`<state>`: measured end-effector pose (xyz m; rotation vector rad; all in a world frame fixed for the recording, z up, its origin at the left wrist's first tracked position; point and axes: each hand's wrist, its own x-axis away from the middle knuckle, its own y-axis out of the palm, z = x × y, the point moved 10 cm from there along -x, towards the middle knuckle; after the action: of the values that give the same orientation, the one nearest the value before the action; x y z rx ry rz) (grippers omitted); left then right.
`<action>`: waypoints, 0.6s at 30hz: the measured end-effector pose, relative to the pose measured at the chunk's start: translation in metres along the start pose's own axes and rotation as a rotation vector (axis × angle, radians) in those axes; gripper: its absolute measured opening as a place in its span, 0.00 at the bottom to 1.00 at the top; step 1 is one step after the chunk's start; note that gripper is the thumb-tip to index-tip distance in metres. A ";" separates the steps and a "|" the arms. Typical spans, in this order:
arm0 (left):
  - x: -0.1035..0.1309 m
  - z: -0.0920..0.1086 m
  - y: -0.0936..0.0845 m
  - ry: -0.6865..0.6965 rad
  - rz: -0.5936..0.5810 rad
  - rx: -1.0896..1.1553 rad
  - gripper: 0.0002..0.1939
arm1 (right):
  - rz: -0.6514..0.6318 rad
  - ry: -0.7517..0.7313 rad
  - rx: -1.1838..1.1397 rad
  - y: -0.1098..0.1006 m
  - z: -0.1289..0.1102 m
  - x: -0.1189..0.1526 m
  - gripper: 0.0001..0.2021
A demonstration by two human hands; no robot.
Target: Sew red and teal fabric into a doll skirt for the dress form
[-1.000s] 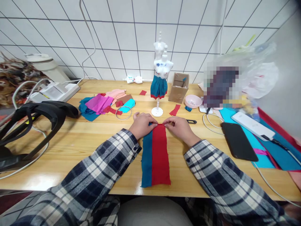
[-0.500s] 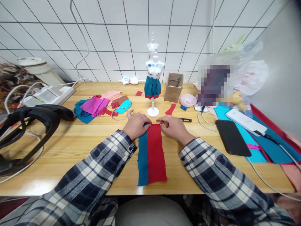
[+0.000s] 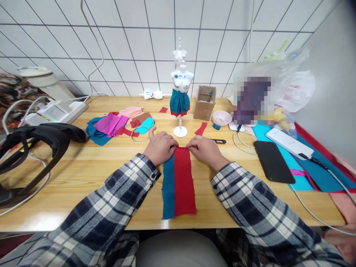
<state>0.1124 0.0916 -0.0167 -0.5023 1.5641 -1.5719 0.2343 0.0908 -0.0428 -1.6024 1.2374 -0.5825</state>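
Observation:
A two-colour cloth strip, with a blue part [image 3: 168, 189] on the left and a red part [image 3: 184, 181] on the right, lies lengthwise on the wooden table. My left hand [image 3: 160, 147] pinches the far edge near where the colours meet, its thumb hidden partly by the fingers. At the far right corner of the red part, my right hand [image 3: 205, 150] pinches the same edge, which looks folded over. Beyond the hands stands a small white dress form [image 3: 182, 79] wearing a blue skirt with a red hem [image 3: 179, 102].
Fabric scraps [image 3: 111, 124] and a metal ring [image 3: 133, 134] lie at left, near a black headset [image 3: 52, 137]. Behind stand a cardboard box [image 3: 204, 107] and a pink bowl [image 3: 221, 118]. Black snips [image 3: 219, 141], a phone [image 3: 274, 162] and a white power bank [image 3: 289, 142] lie at right.
My right fingertips have closed together more on the far edge of the red part. The cloth and my left hand have barely moved.

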 end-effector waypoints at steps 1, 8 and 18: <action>0.000 0.000 -0.002 -0.003 0.008 -0.015 0.10 | -0.005 -0.002 0.009 0.000 0.000 0.000 0.10; 0.003 0.002 -0.008 0.029 0.038 -0.098 0.13 | -0.039 -0.009 0.073 0.002 -0.001 0.001 0.11; 0.009 0.007 0.000 0.114 -0.077 -0.132 0.18 | -0.074 -0.039 0.073 0.004 -0.002 0.003 0.12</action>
<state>0.1130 0.0807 -0.0182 -0.5589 1.7623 -1.5857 0.2323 0.0875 -0.0458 -1.5961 1.1198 -0.6330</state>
